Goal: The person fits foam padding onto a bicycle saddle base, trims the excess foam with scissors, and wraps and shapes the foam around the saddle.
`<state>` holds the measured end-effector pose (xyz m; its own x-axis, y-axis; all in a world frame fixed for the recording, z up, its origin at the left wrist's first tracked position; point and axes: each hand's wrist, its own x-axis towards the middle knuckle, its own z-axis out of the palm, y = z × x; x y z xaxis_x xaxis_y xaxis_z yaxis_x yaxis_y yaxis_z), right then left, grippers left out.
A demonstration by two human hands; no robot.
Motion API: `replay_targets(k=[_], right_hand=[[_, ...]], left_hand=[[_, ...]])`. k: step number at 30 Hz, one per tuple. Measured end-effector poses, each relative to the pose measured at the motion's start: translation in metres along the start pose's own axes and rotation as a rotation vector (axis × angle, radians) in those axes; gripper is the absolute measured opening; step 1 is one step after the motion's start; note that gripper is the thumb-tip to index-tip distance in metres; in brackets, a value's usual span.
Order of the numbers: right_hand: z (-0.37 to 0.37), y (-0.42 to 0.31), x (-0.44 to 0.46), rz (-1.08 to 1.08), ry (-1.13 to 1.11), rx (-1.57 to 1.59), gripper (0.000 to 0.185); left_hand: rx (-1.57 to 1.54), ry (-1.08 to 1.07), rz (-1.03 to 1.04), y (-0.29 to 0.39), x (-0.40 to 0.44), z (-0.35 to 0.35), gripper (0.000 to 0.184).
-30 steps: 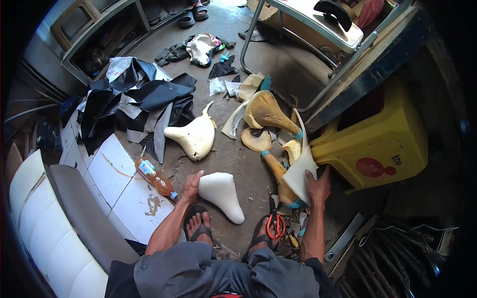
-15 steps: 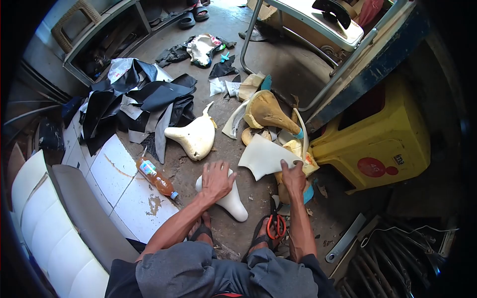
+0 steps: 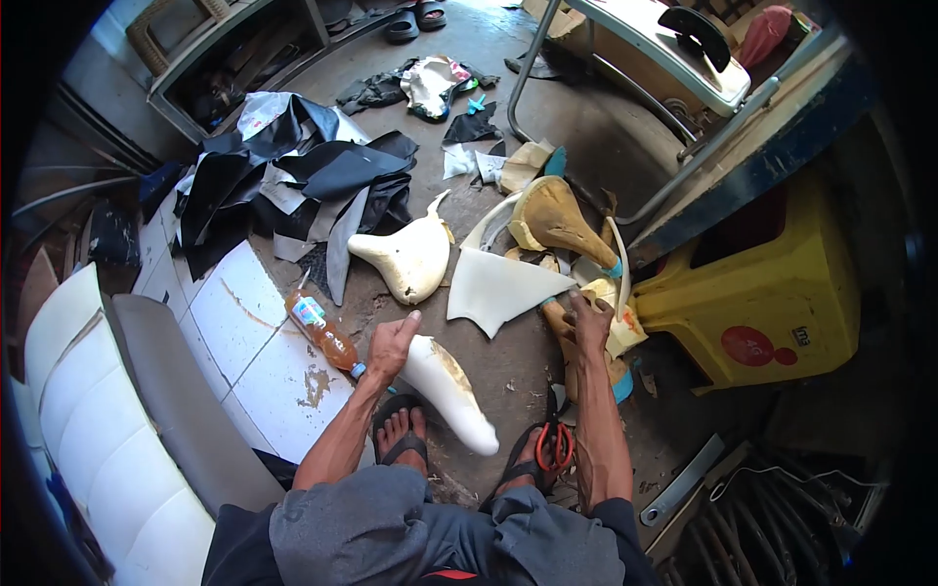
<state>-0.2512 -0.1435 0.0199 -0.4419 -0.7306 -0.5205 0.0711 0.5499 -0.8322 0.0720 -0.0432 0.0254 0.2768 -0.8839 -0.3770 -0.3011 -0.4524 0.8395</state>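
My left hand (image 3: 393, 347) grips the wide end of a white bicycle saddle (image 3: 445, 391), tipped on its side so that part of its yellowish edge shows. The saddle's nose points toward my right foot. My right hand (image 3: 591, 317) has its fingers closed at the right corner of a thin white foam sheet (image 3: 503, 288) with a curved cut edge. Beyond the sheet lies a worn brown saddle (image 3: 552, 217). Another cream saddle (image 3: 405, 262) rests on the floor ahead of my left hand. Red-handled scissors (image 3: 555, 446) are by my right foot.
A bottle of brown liquid (image 3: 322, 332) lies on white tiles at left. Behind it is a heap of black sheet scraps (image 3: 322, 176). A yellow plastic stool (image 3: 762, 293) stands at right, with foam scraps (image 3: 622, 335) beside it. A white padded seat (image 3: 107, 410) flanks my left.
My left hand has shifted from lying over the saddle to gripping its end, and the saddle has turned onto its side. The foam sheet has moved slightly left and tilted; the camera view has shifted.
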Motion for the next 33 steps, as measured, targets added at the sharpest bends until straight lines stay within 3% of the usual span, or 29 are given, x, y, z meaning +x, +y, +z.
replay_targets(k=[2,4,5,6,8,9,12,13,17,19,24,33], right_hand=[[0.007,0.005,0.005,0.025,-0.134,-0.045,0.082],[0.025,0.012,0.011,-0.631,0.050,-0.676,0.082],[0.022,0.011,0.017,-0.624,-0.108,-0.654,0.081],[0.028,0.009,0.020,-0.629,-0.110,-0.647,0.081],[0.035,0.008,0.022,-0.779,-0.105,-1.050,0.081],[0.037,0.006,0.022,-0.782,-0.107,-1.107,0.078],[0.038,-0.006,0.028,-0.728,-0.250,-1.305,0.073],[0.039,-0.005,0.028,-0.796,-0.197,-1.279,0.062],[0.035,-0.021,0.009,-0.827,-0.263,-1.211,0.048],[0.028,-0.034,-0.029,-0.990,-0.288,-0.751,0.038],[0.013,-0.046,-0.132,-1.105,-0.342,-0.640,0.041],[-0.005,-0.047,-0.177,-1.330,-0.550,-0.824,0.055]], left_hand=[[-0.263,-0.131,-0.031,0.012,-0.008,-0.004,0.058],[-0.310,-0.201,-0.054,0.026,-0.015,-0.006,0.054],[-0.355,-0.279,-0.080,0.032,-0.019,-0.007,0.051],[-0.352,-0.275,-0.074,0.039,-0.021,-0.009,0.051],[-0.405,-0.424,-0.046,0.048,-0.029,-0.012,0.046],[-0.398,-0.516,-0.021,0.048,-0.030,-0.018,0.042],[-0.336,-0.531,-0.013,0.046,-0.031,-0.022,0.039],[-0.338,-0.504,-0.017,0.047,-0.033,-0.023,0.035],[-0.435,-0.425,-0.048,0.051,-0.037,-0.024,0.033],[-0.483,-0.341,-0.090,0.050,-0.037,-0.026,0.035],[-0.409,-0.289,-0.056,0.052,-0.033,-0.023,0.034],[-0.414,-0.232,-0.051,0.051,-0.032,-0.023,0.032]])
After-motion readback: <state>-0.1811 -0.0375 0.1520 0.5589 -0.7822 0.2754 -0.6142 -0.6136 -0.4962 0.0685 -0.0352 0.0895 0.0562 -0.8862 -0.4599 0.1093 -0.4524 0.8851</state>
